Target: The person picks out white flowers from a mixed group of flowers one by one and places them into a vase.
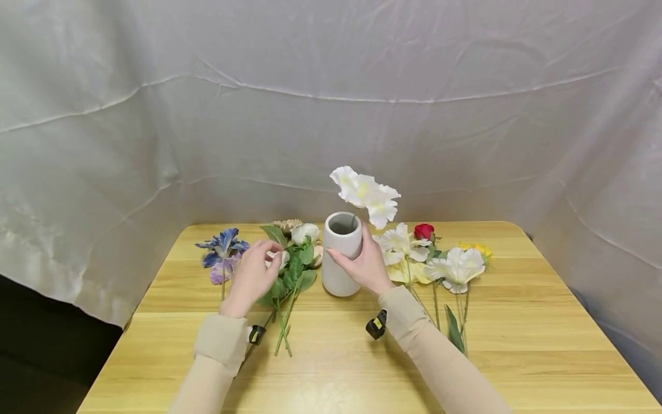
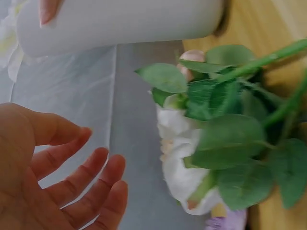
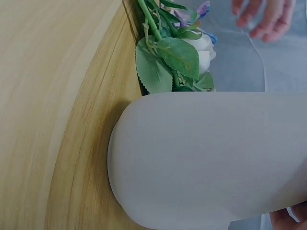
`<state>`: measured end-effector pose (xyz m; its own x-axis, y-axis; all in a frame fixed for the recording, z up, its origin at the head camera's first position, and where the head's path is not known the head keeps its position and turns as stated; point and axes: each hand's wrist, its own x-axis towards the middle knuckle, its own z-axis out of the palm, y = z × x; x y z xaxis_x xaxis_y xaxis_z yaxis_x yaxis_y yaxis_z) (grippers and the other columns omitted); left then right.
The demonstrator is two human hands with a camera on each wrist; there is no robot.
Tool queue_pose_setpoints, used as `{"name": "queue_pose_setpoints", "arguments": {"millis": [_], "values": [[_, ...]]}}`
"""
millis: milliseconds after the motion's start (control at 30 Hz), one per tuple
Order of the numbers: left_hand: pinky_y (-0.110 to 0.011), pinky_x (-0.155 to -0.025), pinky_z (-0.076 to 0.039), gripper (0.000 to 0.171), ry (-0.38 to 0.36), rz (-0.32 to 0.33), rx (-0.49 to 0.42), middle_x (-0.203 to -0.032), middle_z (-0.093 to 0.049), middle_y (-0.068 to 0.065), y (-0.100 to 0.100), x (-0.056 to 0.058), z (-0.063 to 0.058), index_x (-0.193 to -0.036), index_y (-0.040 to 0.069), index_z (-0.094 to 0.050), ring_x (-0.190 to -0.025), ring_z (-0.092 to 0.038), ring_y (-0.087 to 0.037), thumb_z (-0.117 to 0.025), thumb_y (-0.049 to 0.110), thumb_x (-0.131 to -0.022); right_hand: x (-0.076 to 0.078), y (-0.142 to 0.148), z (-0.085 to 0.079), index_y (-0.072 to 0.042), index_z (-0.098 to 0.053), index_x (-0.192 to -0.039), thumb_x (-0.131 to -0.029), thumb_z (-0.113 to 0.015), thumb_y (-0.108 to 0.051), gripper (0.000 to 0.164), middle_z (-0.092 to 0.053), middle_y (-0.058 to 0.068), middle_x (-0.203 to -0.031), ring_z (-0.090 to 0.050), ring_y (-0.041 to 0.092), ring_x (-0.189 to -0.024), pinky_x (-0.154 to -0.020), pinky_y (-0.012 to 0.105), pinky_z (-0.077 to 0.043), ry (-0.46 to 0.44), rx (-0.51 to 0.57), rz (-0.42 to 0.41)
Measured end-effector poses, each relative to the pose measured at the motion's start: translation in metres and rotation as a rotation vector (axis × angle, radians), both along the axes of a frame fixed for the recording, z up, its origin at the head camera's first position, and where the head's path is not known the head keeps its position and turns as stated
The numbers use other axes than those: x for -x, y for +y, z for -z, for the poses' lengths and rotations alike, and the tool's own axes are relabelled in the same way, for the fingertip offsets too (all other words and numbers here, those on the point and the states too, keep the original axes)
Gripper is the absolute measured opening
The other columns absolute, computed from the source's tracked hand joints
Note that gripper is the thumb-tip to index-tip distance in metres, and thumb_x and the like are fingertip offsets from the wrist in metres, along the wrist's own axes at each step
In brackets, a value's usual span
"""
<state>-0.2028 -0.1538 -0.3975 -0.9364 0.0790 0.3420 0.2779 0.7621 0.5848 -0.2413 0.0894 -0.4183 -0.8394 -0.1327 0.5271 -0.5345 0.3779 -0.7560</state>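
A white vase (image 1: 336, 270) stands upright on the wooden table, with one white flower (image 1: 366, 194) leaning out of its mouth to the right. My right hand (image 1: 366, 265) grips the vase round its right side, thumb across the front. In the right wrist view the vase (image 3: 206, 158) fills much of the picture, with a few fingertips at the lower right. My left hand (image 1: 253, 276) hovers over the left flowers, its fingers loosely bent and holding nothing. White roses (image 2: 184, 158) with green leaves (image 2: 235, 141) lie beside it in the left wrist view.
Blue (image 1: 223, 244) and purple flowers (image 1: 222, 270) lie at the far left. Right of the vase lie white flowers (image 1: 457, 267), a red rose (image 1: 424, 231) and a yellow flower (image 1: 478, 250), stems toward the front. A grey curtain (image 1: 310, 132) hangs behind the table (image 1: 331, 374).
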Motion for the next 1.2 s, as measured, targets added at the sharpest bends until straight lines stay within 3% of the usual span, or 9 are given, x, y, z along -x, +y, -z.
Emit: {"name": "queue_pose_setpoints", "arguments": {"millis": [100, 267, 400, 533, 767, 933, 1200], "values": [[-0.035, -0.063, -0.052, 0.016, -0.012, 0.008, 0.057, -0.093, -0.066, -0.006, -0.002, -0.007, 0.008, -0.101, 0.006, -0.067, -0.072, -0.061, -0.018, -0.057, 0.015, -0.091, 0.005, 0.001, 0.006, -0.015, -0.04, -0.137, -0.075, -0.079, -0.035, 0.076, -0.061, 0.007, -0.115, -0.061, 0.023, -0.099, -0.082, 0.044, -0.051, -0.032, -0.023, 0.025], [-0.031, -0.054, -0.047, 0.014, -0.114, 0.029, 0.11, -0.083, -0.066, -0.003, -0.005, -0.019, 0.021, -0.098, 0.006, -0.067, -0.057, -0.052, -0.012, -0.059, 0.013, -0.089, 0.003, 0.001, 0.006, -0.007, -0.05, -0.123, -0.075, -0.076, -0.042, 0.065, -0.062, 0.01, -0.107, -0.061, 0.024, -0.093, -0.078, 0.043, -0.053, -0.076, -0.051, 0.062], [-0.033, -0.059, -0.05, 0.011, -0.202, 0.046, 0.15, -0.082, -0.066, 0.002, -0.005, -0.026, 0.032, -0.095, 0.012, -0.068, -0.062, -0.055, -0.01, -0.061, 0.016, -0.089, 0.002, 0.001, 0.004, -0.004, -0.05, -0.121, -0.076, -0.075, -0.042, 0.065, -0.062, 0.01, -0.106, -0.061, 0.024, -0.092, -0.077, 0.043, -0.053, -0.098, -0.061, 0.065], [-0.037, -0.067, -0.051, 0.006, -0.229, 0.08, 0.204, -0.083, -0.066, 0.005, -0.005, -0.03, 0.041, -0.091, 0.016, -0.069, -0.071, -0.058, -0.012, -0.064, 0.017, -0.088, 0.002, 0.002, 0.004, -0.005, -0.05, -0.121, -0.075, -0.076, -0.042, 0.064, -0.062, 0.009, -0.106, -0.061, 0.023, -0.092, -0.077, 0.042, -0.053, -0.102, -0.06, 0.071], [-0.038, -0.066, -0.051, 0.007, -0.294, 0.054, 0.238, -0.085, -0.068, 0.002, -0.006, -0.031, 0.047, -0.09, 0.016, -0.071, -0.073, -0.059, -0.015, -0.065, 0.017, -0.087, 0.004, 0.002, 0.004, -0.015, -0.041, -0.135, -0.075, -0.077, -0.041, 0.074, -0.061, 0.007, -0.115, -0.061, 0.023, -0.099, -0.082, 0.044, -0.051, -0.036, -0.03, 0.016], [-0.036, -0.061, -0.048, 0.005, -0.319, 0.031, 0.257, -0.078, -0.065, 0.003, -0.008, -0.029, 0.05, -0.083, 0.016, -0.07, -0.066, -0.055, -0.013, -0.066, 0.017, -0.085, 0.004, 0.002, 0.004, -0.018, -0.037, -0.138, -0.076, -0.077, -0.039, 0.077, -0.06, 0.005, -0.117, -0.06, 0.022, -0.101, -0.083, 0.045, -0.051, -0.027, -0.003, -0.023], [-0.037, -0.063, -0.05, 0.005, -0.303, 0.012, 0.267, -0.077, -0.063, 0.001, -0.014, -0.029, 0.056, -0.077, 0.013, -0.069, -0.069, -0.054, -0.016, -0.069, 0.009, -0.079, 0.0, 0.001, -0.002, -0.012, -0.036, -0.139, -0.076, -0.078, -0.028, 0.077, -0.06, 0.011, -0.117, -0.06, 0.025, -0.101, -0.083, 0.047, -0.051, -0.03, 0.016, -0.029]]}}
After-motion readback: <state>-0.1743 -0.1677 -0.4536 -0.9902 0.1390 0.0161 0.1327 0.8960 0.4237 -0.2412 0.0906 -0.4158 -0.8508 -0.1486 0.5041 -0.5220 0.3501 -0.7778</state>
